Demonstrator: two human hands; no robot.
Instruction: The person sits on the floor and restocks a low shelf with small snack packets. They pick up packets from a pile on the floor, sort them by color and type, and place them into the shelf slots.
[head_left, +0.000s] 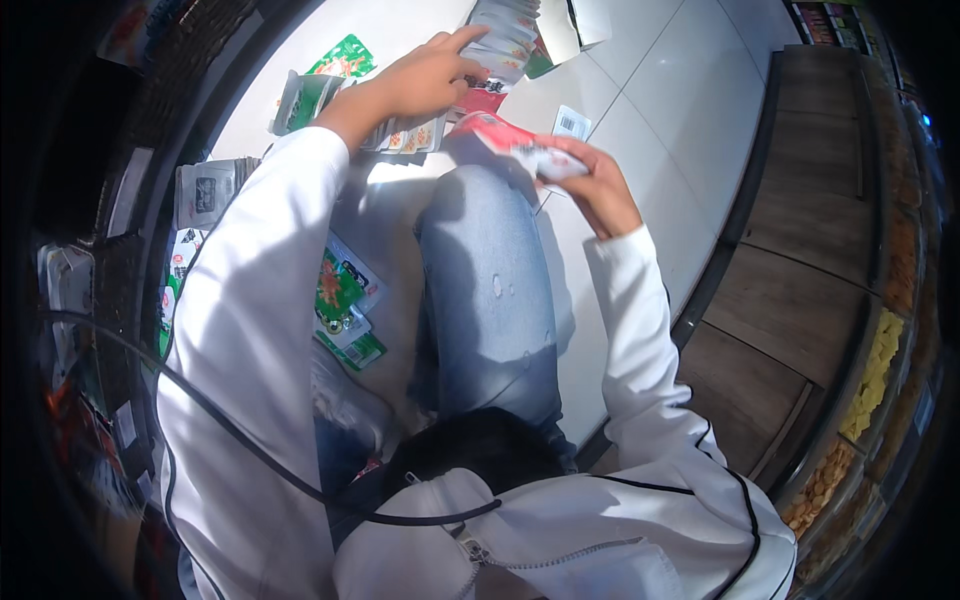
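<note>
My right hand (596, 176) grips the white end of a red-and-white snack packet (495, 133), blurred, above my bent knee (487, 217). Ahead and to the left, my left hand (435, 75) reaches over the floor with its fingers apart. Its fingertips are at a long row of overlapping white packets (506, 34); whether they press on it I cannot tell. A red packet (480, 101) lies at the near end of that row. Under my left wrist stands another row of packets (409, 137) with orange prints.
Green packets (300, 101) and a flat green one (345, 56) lie beyond my left forearm. More packets (206, 195) stand by the left shelf; others (345, 292) lie beside my leg. An open carton (555, 37) and a small white packet (572, 122) rest on the tiles. A wooden display base (787, 225) runs along the right.
</note>
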